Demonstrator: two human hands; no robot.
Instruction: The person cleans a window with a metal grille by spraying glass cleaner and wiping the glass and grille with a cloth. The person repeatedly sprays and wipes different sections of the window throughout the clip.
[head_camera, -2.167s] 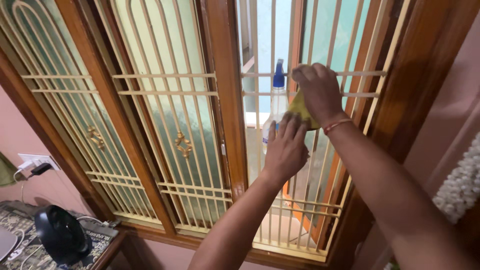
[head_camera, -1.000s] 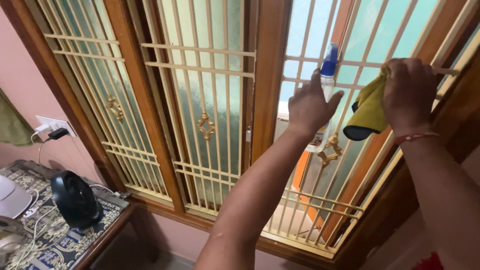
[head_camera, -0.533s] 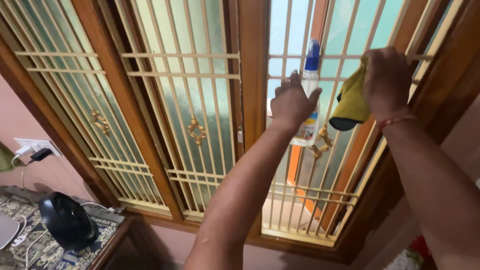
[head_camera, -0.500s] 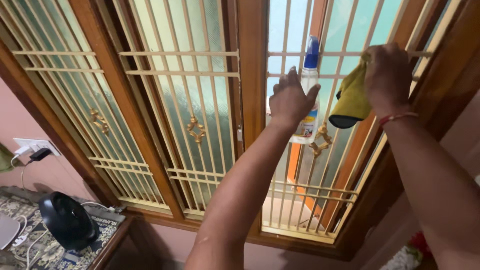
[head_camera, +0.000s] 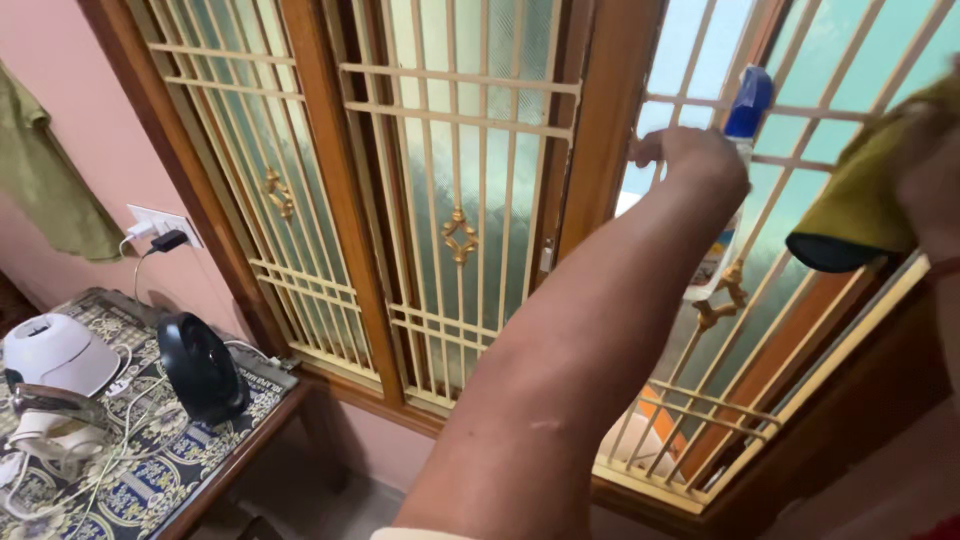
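View swung right since half second ago; right hand with cloth slid toward frame edge, left hand stays on bottle.

Window grille (head_camera: 460, 150): cream bars, wooden frame, fills wall; landmark.

Side table (head_camera: 215, 455), low left of grille: black round speaker (head_camera: 200, 365), white appliance (head_camera: 55, 350), cables.

Left hand (head_camera: 700, 160), right part of grille: fingers closed round spray bottle (head_camera: 738, 160), blue cap upright between bars.

Right hand (head_camera: 935, 170), far right of grille: bunched on yellow cloth (head_camera: 860, 215), mostly cut off.

Step judged: wiping glass behind grille. Next needs nozzle aimed at pane, cloth pressed between bars.
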